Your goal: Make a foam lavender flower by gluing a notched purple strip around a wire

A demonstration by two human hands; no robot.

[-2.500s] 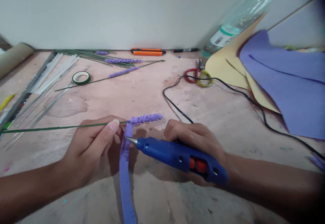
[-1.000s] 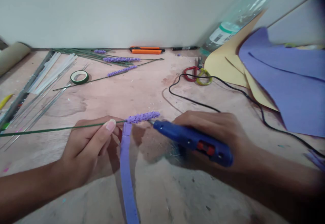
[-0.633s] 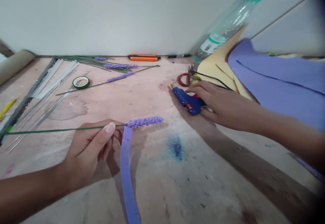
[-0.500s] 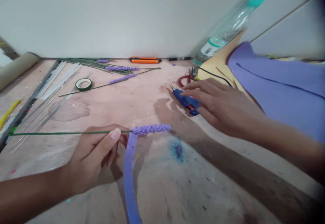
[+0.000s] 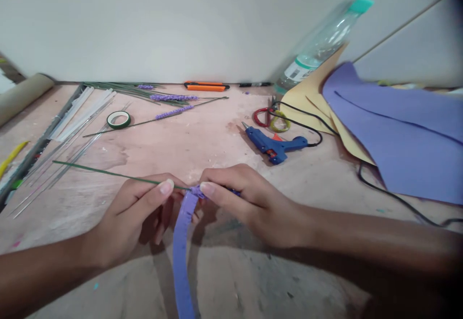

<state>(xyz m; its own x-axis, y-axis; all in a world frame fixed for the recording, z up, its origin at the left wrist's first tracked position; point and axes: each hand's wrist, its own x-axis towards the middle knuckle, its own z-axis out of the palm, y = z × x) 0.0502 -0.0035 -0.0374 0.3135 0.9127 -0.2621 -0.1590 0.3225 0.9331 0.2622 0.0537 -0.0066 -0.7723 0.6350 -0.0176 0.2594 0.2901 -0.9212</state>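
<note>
My left hand [image 5: 139, 213] pinches a thin green wire stem [image 5: 104, 171] between thumb and forefinger, close to where the purple part starts. My right hand [image 5: 253, 203] is closed around the purple flower spike [image 5: 196, 192] at the stem's other end, and its fingers cover most of the spike. From the base of the spike a long purple foam strip [image 5: 183, 256], with small cuts along its edge near the top, hangs down toward me. Beyond my right hand a blue glue gun [image 5: 273, 143] lies on its side, touched by neither hand.
Red and yellow-handled scissors [image 5: 265, 116] lie behind the glue gun, by its black cord. Green tape [image 5: 118, 120], clear glue sticks [image 5: 77, 112] and finished purple stems [image 5: 175, 112] lie left. An orange cutter [image 5: 206, 86], a leaning bottle [image 5: 307, 63] and purple foam sheets [image 5: 394, 131] stand farther back.
My right hand has left the glue gun, which now lies on the table, and has come left to grip the purple spike. The stem's free end has tilted upward.
</note>
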